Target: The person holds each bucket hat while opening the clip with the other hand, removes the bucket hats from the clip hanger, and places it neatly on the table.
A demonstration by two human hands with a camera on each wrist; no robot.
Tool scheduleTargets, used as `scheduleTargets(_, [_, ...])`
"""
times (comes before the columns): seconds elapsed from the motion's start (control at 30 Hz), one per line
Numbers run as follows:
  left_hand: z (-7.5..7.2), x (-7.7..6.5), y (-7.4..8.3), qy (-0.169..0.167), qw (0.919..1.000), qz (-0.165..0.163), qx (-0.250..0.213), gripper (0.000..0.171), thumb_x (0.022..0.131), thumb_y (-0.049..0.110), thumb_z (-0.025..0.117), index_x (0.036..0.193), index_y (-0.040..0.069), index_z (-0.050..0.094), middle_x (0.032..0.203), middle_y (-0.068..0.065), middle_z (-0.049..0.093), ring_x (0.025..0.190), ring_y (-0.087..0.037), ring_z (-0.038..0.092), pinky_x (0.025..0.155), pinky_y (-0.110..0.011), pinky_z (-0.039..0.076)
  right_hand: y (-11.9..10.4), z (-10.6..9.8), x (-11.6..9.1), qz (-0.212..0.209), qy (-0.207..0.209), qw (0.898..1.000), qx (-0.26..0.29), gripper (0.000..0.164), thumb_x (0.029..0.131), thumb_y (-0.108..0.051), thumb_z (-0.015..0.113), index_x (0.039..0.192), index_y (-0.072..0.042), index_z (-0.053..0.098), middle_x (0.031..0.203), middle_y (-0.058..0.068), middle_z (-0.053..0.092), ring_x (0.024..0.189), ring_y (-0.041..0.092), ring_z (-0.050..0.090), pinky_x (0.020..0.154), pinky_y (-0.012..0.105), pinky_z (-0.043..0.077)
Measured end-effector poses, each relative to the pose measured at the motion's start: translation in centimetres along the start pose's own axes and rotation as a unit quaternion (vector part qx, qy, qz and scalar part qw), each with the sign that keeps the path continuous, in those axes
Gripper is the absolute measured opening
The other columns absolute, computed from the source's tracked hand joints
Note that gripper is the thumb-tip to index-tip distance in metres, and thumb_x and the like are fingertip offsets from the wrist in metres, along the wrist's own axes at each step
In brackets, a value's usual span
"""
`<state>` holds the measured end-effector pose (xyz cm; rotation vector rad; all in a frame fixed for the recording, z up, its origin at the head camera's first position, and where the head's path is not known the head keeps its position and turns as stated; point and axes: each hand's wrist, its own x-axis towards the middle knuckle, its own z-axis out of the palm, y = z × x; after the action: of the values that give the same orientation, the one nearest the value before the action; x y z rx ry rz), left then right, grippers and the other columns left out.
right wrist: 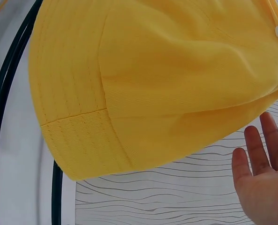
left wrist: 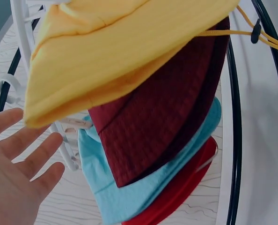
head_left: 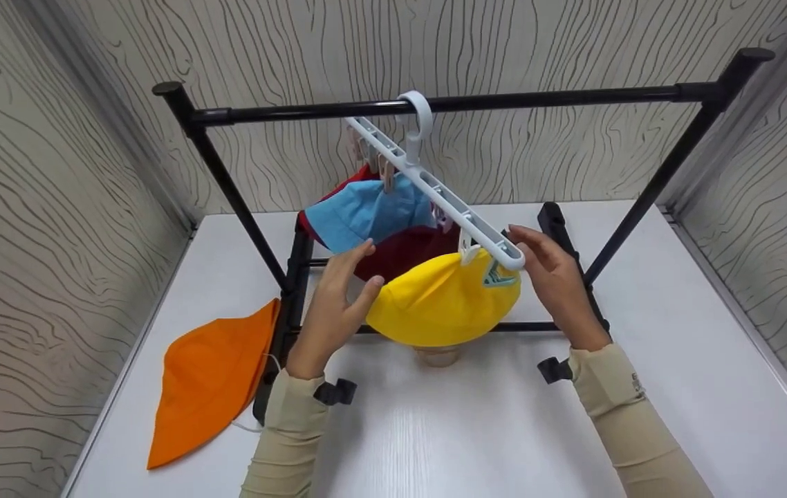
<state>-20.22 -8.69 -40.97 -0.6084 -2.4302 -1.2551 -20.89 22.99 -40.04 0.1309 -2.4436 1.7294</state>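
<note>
A yellow bucket hat hangs by a white clip from the near end of a white hanger. My left hand is beside the hat's left side, fingers spread and fairly straight in the left wrist view. On the other side my right hand is close to the hanger's near tip, its fingers extended and nothing in the palm in the right wrist view. Behind the yellow hat hang a dark red hat, a light blue hat and a red hat, each partly covered.
The hanger hooks over the top bar of a black rack standing on a white table. An orange hat lies at the left against the rack's foot. Patterned panels enclose the back and sides.
</note>
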Motion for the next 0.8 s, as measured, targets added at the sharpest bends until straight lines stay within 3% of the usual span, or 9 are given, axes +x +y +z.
scheduleTargets(0.4, [1.1,1.5,1.6,-0.028,0.9991,0.031,-0.007,0.051,0.098,0.035,0.053,0.143,0.012,0.045,0.137,-0.003,0.054,0.129,-0.020,0.045,0.109,-0.040,0.040,-1.1,-0.3,0.7,-0.022,-0.011,1.000,0.000,0.048,0.100,-0.043,0.047,0.141,-0.019,0.047,0.144,0.002,0.049,0.132,0.018,0.045,0.115,0.042,0.033])
scheduleTargets(0.8, [1.9,1.6,2.3,-0.041,0.9980,0.049,0.003,0.052,0.097,0.038,0.055,0.142,0.013,0.047,0.138,-0.002,0.055,0.128,-0.019,0.047,0.109,-0.038,0.041,-1.8,0.1,0.8,-0.036,-0.018,0.999,-0.007,0.045,0.101,-0.038,0.046,0.141,-0.018,0.048,0.143,-0.001,0.050,0.130,0.014,0.046,0.114,0.039,0.034])
